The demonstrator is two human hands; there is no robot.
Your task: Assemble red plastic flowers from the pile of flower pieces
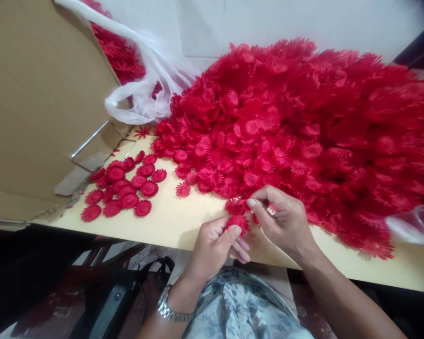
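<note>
My left hand (215, 245), with a metal watch at the wrist, pinches a red fabric flower (238, 225) between thumb and fingers near the table's front edge. Just to its right and slightly higher, my right hand (282, 216) is closed, thumb against forefinger, at a small red petal piece (246, 205). Another red flower lies right behind the held one, close to my right fingertips. A large heap of red flower pieces (268, 127) rises beyond both hands. Over to the left, a group of layered red flowers (127, 188) rests on the table.
A cardboard box (38, 108) stands at the left, with a bent metal wire frame (92, 146) beside it. A white plastic bag (137, 94) with more red pieces is behind. The pale table's (183, 226) front edge runs below my hands. Clear plastic (410, 223) lies at the right.
</note>
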